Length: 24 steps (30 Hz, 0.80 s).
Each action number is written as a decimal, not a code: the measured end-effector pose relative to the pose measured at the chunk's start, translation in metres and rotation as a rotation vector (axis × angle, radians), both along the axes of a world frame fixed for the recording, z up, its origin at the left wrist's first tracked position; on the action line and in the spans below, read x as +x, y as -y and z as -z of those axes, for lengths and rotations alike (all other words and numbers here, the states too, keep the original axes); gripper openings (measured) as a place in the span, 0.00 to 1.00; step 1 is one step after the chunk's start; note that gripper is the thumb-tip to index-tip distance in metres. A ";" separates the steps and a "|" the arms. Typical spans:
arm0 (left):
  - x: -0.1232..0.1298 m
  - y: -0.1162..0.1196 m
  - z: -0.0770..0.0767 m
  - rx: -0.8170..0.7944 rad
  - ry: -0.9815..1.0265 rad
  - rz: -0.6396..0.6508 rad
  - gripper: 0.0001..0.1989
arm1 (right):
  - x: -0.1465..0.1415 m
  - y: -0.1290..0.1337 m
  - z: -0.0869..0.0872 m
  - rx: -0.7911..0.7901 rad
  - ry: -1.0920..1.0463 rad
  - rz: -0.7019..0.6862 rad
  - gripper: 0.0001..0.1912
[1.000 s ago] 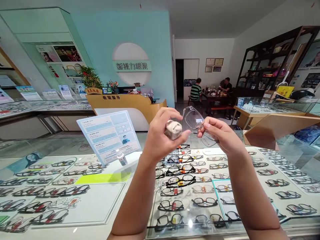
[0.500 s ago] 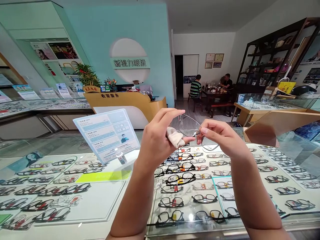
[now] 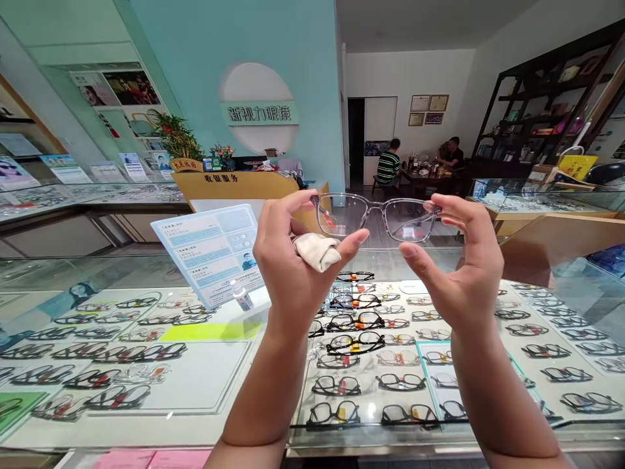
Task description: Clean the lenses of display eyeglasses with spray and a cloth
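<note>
Held up mid-frame, just above centre: clear-rimmed glasses (image 3: pixel 375 206), front roughly level, lens faces uncovered. L hand (image 3: pixel 293 280): grip pinching one outer corner, index at hinge, thumb by lower rim; also tucking pale cloth (image 3: pixel 317 252) in palm, prob. to have it handy w/o letting go. R hand (image 3: pixel 463 280): grip lightly pinching opp. corner w/ fingertips, thumb spread below rim, contact unclear. Prob. held by edges to spare lenses from prints and allow a look thru. Temples hard to make out.

Below, across lower half: glass bench (image 3: pixel 156 430) w/ rows of display frames (image 3: pixel 356 343), spaced apart, prob. for easy viewing. Left of centre: info board (image 3: pixel 209 254), tilted, prob. for reading; small bottle (image 3: pixel 240 296) upright just beside. Upper right: seated person (image 3: pixel 388 166), well apart.
</note>
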State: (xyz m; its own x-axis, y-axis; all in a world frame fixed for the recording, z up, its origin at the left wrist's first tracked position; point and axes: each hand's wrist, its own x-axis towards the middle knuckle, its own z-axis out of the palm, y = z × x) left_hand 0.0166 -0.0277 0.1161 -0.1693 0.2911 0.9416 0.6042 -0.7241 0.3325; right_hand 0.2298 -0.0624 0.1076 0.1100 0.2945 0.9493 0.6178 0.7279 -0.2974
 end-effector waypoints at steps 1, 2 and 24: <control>0.001 0.001 0.000 -0.009 0.001 -0.008 0.36 | 0.000 0.000 0.001 0.010 -0.004 0.010 0.29; 0.001 0.001 0.001 -0.015 0.004 -0.010 0.35 | 0.000 0.000 0.001 0.015 -0.010 0.015 0.29; 0.000 0.014 -0.005 -0.104 -0.013 0.014 0.27 | -0.002 0.001 0.003 -0.101 -0.151 0.002 0.25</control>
